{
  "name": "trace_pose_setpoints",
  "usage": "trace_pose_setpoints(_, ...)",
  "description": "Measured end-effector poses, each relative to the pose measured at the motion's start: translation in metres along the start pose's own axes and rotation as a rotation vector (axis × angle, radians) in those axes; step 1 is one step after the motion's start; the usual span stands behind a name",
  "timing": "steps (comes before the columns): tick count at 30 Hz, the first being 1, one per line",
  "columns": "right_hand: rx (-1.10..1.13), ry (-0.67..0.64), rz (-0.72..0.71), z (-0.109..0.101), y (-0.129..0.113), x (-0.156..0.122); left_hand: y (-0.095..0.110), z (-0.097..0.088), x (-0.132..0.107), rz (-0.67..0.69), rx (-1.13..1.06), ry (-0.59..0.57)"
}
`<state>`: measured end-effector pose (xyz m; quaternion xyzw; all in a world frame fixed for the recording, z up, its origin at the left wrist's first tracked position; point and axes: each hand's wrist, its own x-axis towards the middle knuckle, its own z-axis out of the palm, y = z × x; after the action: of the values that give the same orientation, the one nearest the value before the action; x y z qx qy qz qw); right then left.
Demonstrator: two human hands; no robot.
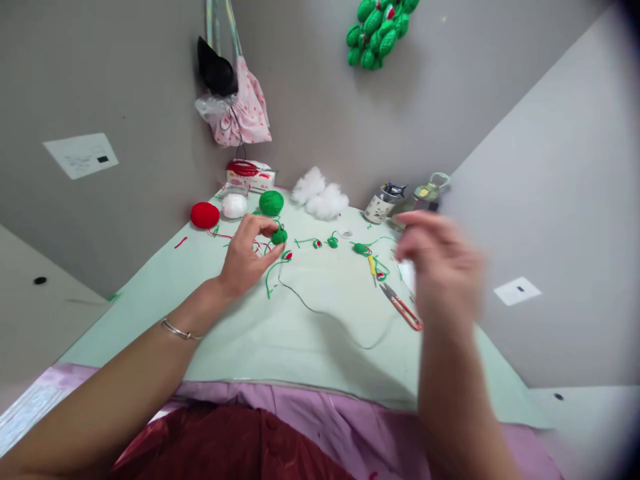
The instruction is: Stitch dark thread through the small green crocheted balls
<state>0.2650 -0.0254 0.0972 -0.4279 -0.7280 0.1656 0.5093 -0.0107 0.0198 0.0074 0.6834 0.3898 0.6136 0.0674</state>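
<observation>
Between the thumb and fingers of my left hand (247, 257) is a small green crochet piece (279, 236), held just above the table. A dark thread (320, 312) trails from near that piece across the tabletop and curves up toward the right, where its end is lost behind my forearm. My right hand (443, 260) is raised at the right and blurred by motion. Its fingers look pinched together, and what they hold cannot be made out. Below the left fingertips lies a small red, white and green crochet piece (287, 255) with a green yarn tail.
Green (271, 203), red (205, 215) and white yarn balls stand at the back left, with white stuffing (320, 193) beside them. Small crochet pieces, a yellow-handled hook (372, 265) and red thread snips (401, 307) lie rightward. A jar (380, 205) and bottle stand behind.
</observation>
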Motion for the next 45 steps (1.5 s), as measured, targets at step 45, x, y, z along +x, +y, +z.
trace_pose_setpoints(45,-0.004,-0.369,0.173,0.050,0.031,-0.009,0.021,0.019,-0.019,-0.042,-0.247,-0.142)
